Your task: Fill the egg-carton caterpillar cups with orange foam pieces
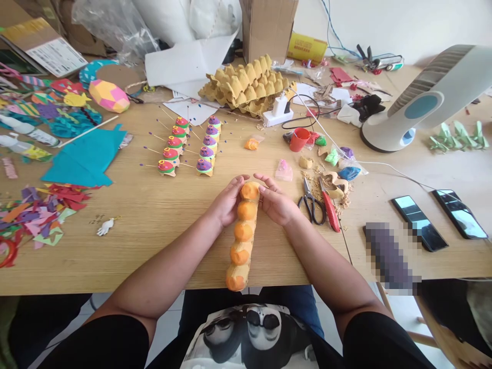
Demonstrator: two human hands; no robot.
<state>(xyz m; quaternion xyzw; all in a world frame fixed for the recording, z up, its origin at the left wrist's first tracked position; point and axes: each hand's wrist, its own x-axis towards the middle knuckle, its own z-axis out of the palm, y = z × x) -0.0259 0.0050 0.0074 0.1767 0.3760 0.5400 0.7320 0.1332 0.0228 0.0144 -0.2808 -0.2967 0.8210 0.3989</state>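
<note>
A strip of egg carton [243, 233] lies lengthwise in front of me, its row of bumps capped in orange. My left hand [229, 201] holds the left side of its far end, fingers curled along the edge. On the opposite side, my right hand [277, 201] grips the same end, with the thumb on the top bump. Beyond my hands stand two finished-looking strips, one red and green [173, 148] and one purple [208, 146], with thin sticks poking out sideways. An orange clay lump [252, 144] and a pink clay packet [283, 170] sit farther off.
Right of my hands lie black scissors [314, 202] and a red utility knife [329, 207] by carton scraps. A red cup [299, 139], stacked egg trays [248, 84], a white fan [417, 102] and two phones [419, 223] stand around. Paper scraps [34, 215] cover the left.
</note>
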